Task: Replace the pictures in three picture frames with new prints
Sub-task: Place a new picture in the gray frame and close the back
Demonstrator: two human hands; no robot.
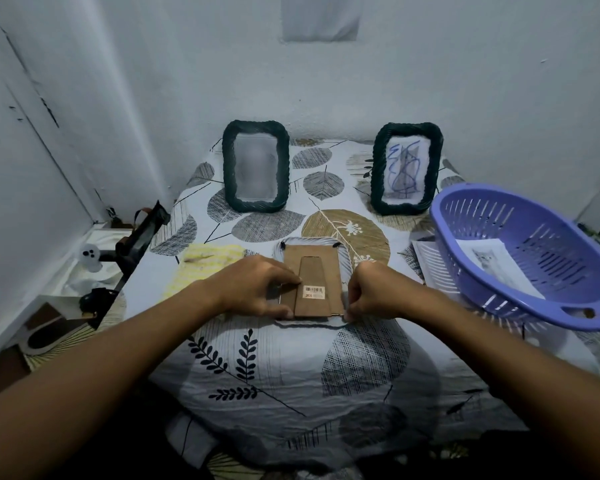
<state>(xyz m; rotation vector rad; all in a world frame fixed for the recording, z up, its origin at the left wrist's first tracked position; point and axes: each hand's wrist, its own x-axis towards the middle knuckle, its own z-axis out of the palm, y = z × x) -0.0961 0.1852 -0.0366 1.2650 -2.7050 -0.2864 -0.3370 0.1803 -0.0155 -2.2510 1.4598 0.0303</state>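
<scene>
Left hand (257,289) presses flat-ish fingers on the cardboard back of the face-down frame (312,271) at table centre. Right hand (371,292), fingers curled, pinches its lower right edge. Two dark frames stand behind: left frame (255,166), right frame (406,168). Prints (499,265) lie in the purple basket (465,216), right.

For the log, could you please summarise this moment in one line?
face-down frame with brown cardboard backing | left hand pressing backing | right hand pinching edge
</scene>
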